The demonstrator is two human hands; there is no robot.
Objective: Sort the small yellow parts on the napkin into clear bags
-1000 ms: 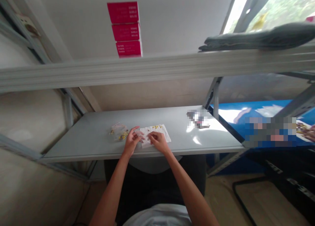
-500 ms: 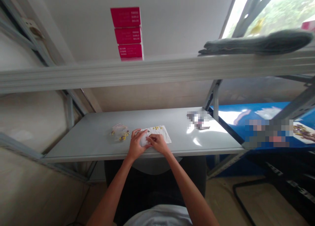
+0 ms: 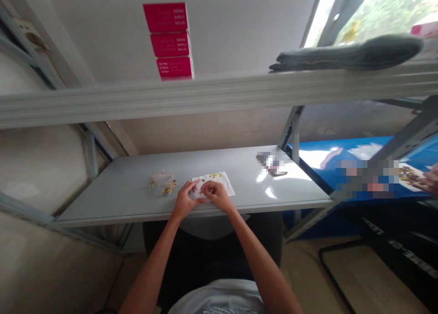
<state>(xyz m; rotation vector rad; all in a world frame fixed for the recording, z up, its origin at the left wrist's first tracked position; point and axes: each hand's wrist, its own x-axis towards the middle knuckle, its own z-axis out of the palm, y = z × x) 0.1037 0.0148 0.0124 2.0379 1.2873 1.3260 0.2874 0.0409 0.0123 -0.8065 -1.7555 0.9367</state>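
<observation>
Left hand (image 3: 185,201) and right hand (image 3: 217,194), fingers curled closed on a white paper sheet (image 3: 226,188); one slip could scatter the small yellow bits (image 3: 214,175) across the table (image 3: 102,204).

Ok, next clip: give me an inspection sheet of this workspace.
surface: grey metal shelf, glare toward its right end.
job's things: white sheet with yellow bits on it; clear plastic bag of yellow bits to its left.
clutter: pixelated item at the shelf's right end.
grippers: left hand and right hand on the sheet, fingers close together; any held item cannot be made out.
cables: nothing seen.
surroundings: stacked magenta boxes, grey cloth on the upper beam, co-worker's hand at right.
</observation>
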